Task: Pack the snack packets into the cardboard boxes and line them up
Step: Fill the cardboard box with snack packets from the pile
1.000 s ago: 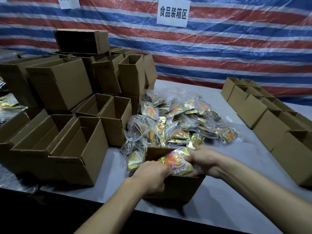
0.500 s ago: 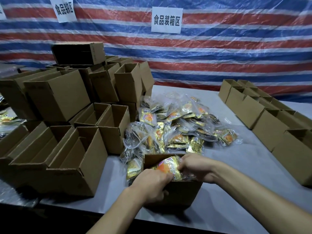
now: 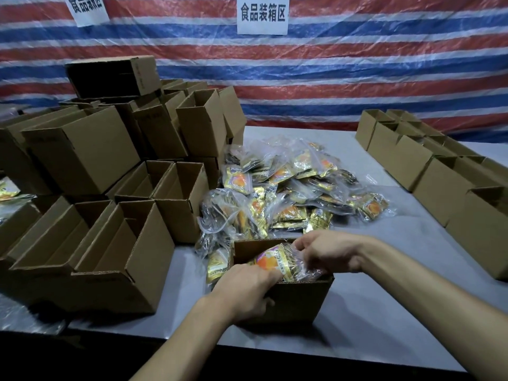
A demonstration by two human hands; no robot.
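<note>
Landmark: working box [image 3: 297,301], standing open-topped near the front edge of the counter [image 3: 384,312].

Left of the working box: empty boxes [image 3: 82,160] are sitting heaped and stacked, openings facing various ways. Count: more than ten showing. An exact tally is not possible, as the stack is hiding some.

At the working box's near-left rim: left hand [image 3: 247,290] is gripping the wall, thumb outside and fingers curled over the edge, steadying it.

In the working box's mouth: one snack packet [image 3: 277,261] is going in, tilted and partly above the rim. Right hand [image 3: 327,253], over the right rim, is pinching its clear wrapper.

Judgement: the film looks slippery and crinkly. Best to be pressing the packet down flat against a wall while the left hand is bracing the light box, so further packets fit and nothing springs back out.

Just behind the working box: packet pile [image 3: 288,193] is lying loose. Count: dozens, overlapping, not countable.

Well right of the working box: lined boxes [image 3: 412,160] are standing in a double row. Count: at least eight, with the far ones overlapping.
</note>
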